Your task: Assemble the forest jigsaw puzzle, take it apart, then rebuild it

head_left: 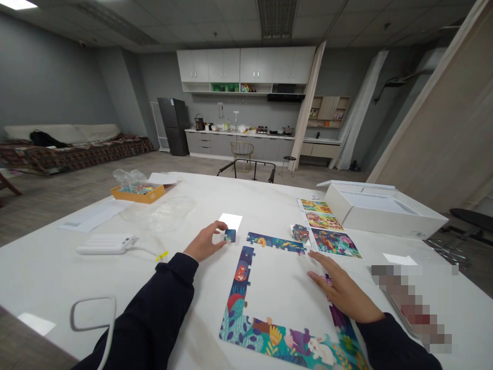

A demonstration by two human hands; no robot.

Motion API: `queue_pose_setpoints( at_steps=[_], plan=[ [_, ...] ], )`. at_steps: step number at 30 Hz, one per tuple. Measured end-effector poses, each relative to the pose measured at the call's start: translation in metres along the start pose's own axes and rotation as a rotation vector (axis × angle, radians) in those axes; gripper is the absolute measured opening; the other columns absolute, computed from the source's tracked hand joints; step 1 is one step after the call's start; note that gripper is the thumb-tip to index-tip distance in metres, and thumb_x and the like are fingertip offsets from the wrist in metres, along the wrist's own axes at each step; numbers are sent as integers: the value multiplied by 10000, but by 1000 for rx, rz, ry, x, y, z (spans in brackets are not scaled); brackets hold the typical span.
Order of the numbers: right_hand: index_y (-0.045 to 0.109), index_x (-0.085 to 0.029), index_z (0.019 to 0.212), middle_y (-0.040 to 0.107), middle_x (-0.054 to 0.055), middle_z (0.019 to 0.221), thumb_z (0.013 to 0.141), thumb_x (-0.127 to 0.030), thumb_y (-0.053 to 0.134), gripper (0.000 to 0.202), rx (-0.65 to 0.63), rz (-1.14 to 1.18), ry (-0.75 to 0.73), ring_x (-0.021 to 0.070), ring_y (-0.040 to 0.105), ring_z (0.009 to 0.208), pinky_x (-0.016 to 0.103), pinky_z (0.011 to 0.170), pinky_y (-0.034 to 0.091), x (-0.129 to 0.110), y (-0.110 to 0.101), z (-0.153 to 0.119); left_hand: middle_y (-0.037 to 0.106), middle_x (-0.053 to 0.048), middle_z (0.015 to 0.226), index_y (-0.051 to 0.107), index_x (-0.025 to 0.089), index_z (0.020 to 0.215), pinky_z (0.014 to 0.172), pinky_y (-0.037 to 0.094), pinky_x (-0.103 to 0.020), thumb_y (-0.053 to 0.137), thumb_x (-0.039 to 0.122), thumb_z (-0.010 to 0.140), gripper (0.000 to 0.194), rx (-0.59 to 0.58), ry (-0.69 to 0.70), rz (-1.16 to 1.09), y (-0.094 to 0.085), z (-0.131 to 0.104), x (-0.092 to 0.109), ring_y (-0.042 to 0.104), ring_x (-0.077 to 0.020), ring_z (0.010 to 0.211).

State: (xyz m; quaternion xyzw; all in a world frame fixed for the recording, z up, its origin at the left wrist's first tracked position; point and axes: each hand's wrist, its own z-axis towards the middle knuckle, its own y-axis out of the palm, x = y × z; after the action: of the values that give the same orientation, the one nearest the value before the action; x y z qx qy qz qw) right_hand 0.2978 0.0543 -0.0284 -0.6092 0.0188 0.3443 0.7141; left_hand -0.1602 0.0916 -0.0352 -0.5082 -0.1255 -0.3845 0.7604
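Observation:
My left hand (206, 242) pinches a small dark blue jigsaw puzzle piece (230, 235) between thumb and forefinger, low over the white table. To its right lies a partly joined puzzle border (235, 303), with an open middle. The top strip (275, 241) of joined pieces lies apart from the left side at the upper left corner. My right hand (341, 288) rests over the right side of the border, fingers stretched out and thumb apart, covering part of it. A stack of puzzle pieces (300, 233) stands just beyond the top strip's right end.
Picture sheets (335, 242) lie beside a white box (385, 210) at the right. On the left are a white power bank (108, 244) with a cable, clear plastic (169, 213), paper (96, 215) and an orange box (138, 192) of pieces. A blurred-out object (414, 308) lies right.

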Motion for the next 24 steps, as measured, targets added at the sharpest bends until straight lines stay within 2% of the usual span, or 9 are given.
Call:
queue_pose_setpoints(
  at_steps=[3, 6, 11, 15, 18, 21, 24],
  plan=[
    [514, -203, 1495, 544, 157, 1544, 1008, -585, 472, 620, -14, 9, 1, 320, 472, 1464, 541, 1250, 343, 1, 1, 0, 667, -64, 1259, 554, 244, 1280, 1005, 589, -431, 658, 317, 916, 385, 40, 100, -15, 0, 1, 18, 681, -215, 1101],
    [513, -204, 1493, 536, 157, 1551, 1006, -578, 480, 615, -21, 22, 2, 324, 467, 1466, 546, 1248, 343, 2, 1, 0, 664, -70, 1265, 537, 242, 1316, 960, 611, -406, 654, 285, 935, 402, 59, 155, -28, 5, 1, 33, 701, -197, 1036],
    [572, -231, 1435, 601, 151, 1480, 995, -560, 515, 553, 27, 75, 4, 333, 539, 1399, 552, 1206, 400, -10, -4, 1, 670, -83, 1241, 510, 230, 1347, 911, 629, -369, 646, 231, 945, 425, -39, 244, -146, 26, -5, 72, 721, -178, 971],
    [583, -262, 1409, 732, 110, 1242, 1007, -489, 552, 462, -39, 245, -11, 271, 692, 1137, 474, 1062, 528, -43, -13, 0, 691, -41, 1058, 488, 250, 1379, 881, 627, -332, 659, 200, 941, 473, -136, 295, -217, 52, -17, 115, 717, -169, 924],
    [592, -268, 1366, 765, 54, 1041, 978, -448, 632, 430, -130, 404, -73, 208, 705, 895, 372, 891, 578, -71, -13, -1, 665, -73, 1197, 447, 260, 1418, 897, 618, -335, 650, 163, 953, 516, -178, 376, -212, 68, -29, 138, 702, -166, 951],
    [583, -246, 1314, 714, -5, 845, 904, -404, 739, 466, -118, 438, -89, 176, 653, 756, 316, 771, 556, -86, -8, -2, 638, -98, 1289, 426, 256, 1428, 900, 618, -351, 662, 156, 952, 540, -174, 414, -181, 76, -35, 147, 693, -170, 942],
    [598, -237, 1219, 695, -18, 824, 848, -365, 799, 440, -95, 418, -95, 167, 634, 732, 305, 741, 530, -88, -5, -3, 642, -98, 1278, 431, 251, 1421, 907, 619, -350, 672, 162, 952, 535, -174, 423, -167, 77, -36, 148, 687, -183, 987]
  ],
)
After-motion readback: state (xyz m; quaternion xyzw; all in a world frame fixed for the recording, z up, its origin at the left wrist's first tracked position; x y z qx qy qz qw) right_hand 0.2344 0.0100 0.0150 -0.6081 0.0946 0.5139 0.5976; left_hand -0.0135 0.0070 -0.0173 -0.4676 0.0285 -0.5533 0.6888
